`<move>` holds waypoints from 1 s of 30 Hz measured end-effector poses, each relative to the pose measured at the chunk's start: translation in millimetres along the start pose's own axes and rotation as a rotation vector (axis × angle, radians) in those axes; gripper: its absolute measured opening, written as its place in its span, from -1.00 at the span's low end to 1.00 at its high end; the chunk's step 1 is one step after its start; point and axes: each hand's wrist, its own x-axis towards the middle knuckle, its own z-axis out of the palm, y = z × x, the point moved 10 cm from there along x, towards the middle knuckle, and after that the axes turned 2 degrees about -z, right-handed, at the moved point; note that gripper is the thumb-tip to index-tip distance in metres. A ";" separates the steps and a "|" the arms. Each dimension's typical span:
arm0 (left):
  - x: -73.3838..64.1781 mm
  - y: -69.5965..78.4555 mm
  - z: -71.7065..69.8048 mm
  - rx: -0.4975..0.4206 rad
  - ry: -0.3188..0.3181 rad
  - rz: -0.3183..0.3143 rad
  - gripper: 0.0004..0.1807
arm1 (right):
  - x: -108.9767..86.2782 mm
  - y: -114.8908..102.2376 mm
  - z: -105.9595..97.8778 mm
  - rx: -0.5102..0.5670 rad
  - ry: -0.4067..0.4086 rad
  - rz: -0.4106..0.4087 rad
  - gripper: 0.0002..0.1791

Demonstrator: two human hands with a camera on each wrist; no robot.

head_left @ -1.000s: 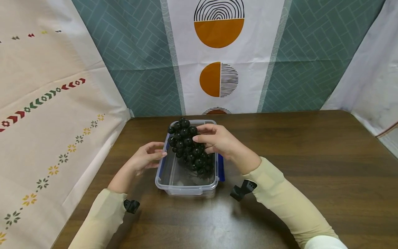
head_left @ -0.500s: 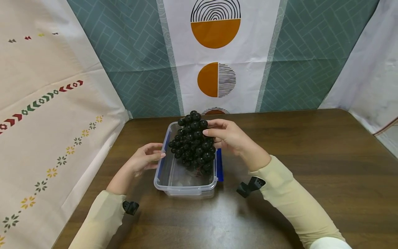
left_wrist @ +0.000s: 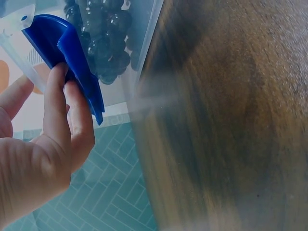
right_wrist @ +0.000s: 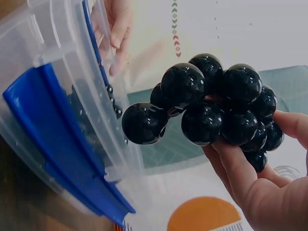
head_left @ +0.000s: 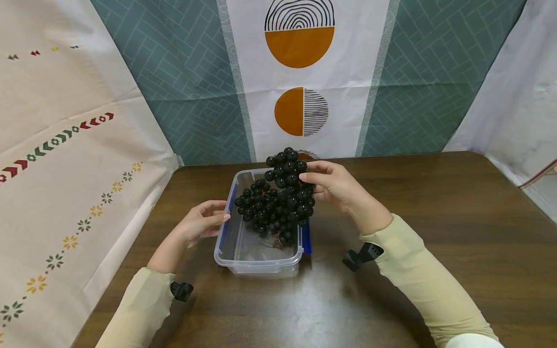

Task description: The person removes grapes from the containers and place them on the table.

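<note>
My right hand [head_left: 337,186] grips a bunch of black grapes [head_left: 287,169] above the right side of a clear plastic food container [head_left: 261,265]. In the right wrist view, thumb and fingers hold that bunch [right_wrist: 202,122] from its far side. Other black grapes [head_left: 256,208] lie inside the container, partly overlapped by the held bunch in the head view. At the container's left side, my left hand [head_left: 203,223] holds the wall by its blue latch flap [left_wrist: 77,62], fingers against the flap. A second blue flap [right_wrist: 62,139] hangs down on the right side.
The container stands on a dark brown wooden table [head_left: 413,232]. Behind the table hangs a teal and white patterned cloth [head_left: 196,106]. A cream cloth with printed motifs [head_left: 78,193] borders the left side.
My right hand has moved right and slightly away from me with the held grapes, drawing them apart from those in the container. The left hand stays at the container's side.
</note>
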 end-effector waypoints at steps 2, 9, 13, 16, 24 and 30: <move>-0.1 0.6 -0.5 0.001 0.002 0.003 -0.32 | 0.6 0.0 -5.3 -0.001 0.013 0.001 -0.38; 2.0 2.8 -1.6 0.008 0.002 -0.004 -0.31 | 0.6 -0.6 -23.7 -0.025 0.049 0.001 -0.36; 2.2 2.3 -2.1 0.005 0.004 -0.011 -0.32 | -0.3 -0.4 -31.6 -0.037 0.061 -0.003 -0.34; 1.7 2.3 -2.3 0.003 0.007 -0.011 -0.32 | -0.6 0.2 -37.7 -0.041 0.079 -0.005 -0.35; 0.7 1.0 -1.4 0.006 0.004 -0.014 -0.31 | -1.9 4.1 -51.1 0.037 0.107 -0.016 -0.63; 1.0 -1.9 -0.9 0.010 0.005 -0.023 -0.29 | -4.5 7.1 -60.5 0.029 0.112 -0.005 -0.61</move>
